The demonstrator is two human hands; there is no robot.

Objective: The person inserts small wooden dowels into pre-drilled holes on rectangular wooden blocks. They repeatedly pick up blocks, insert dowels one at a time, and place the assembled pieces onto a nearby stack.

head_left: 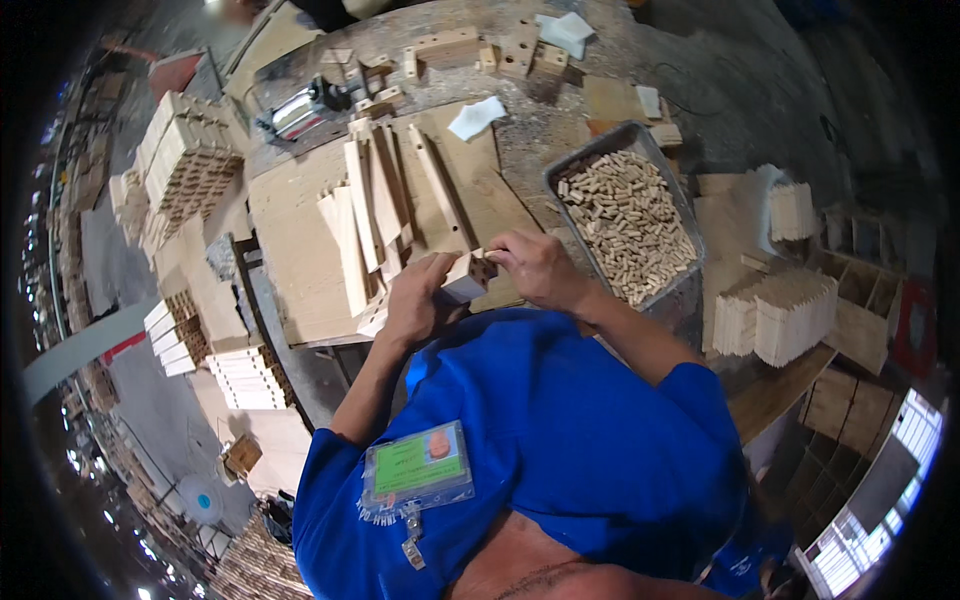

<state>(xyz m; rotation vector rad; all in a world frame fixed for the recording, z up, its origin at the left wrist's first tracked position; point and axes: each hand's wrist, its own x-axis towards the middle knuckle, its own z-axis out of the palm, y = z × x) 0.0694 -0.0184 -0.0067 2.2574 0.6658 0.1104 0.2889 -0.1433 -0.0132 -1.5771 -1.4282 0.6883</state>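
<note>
My left hand [415, 300] is closed round a pale wooden piece [462, 290] with dark holes in its end, held just in front of my body. At that holed end, the fingertips of my right hand [545, 270] pinch a small light piece that looks like a wooden dowel; the fingers partly cover it. Several long wooden strips [378, 200] lie in a loose bundle beyond my left hand. One separate strip with holes [438, 185] points away from the held piece. To the right stands a grey bin [690, 215] full of short wooden dowels [625, 215].
A cardboard sheet [290, 225] covers the near worktop. At the back are a clamp-like metal tool [300, 110], holed wooden blocks [450, 45] and a white cloth [477, 117]. Stacked wooden parts stand left [185, 160] and right [780, 315].
</note>
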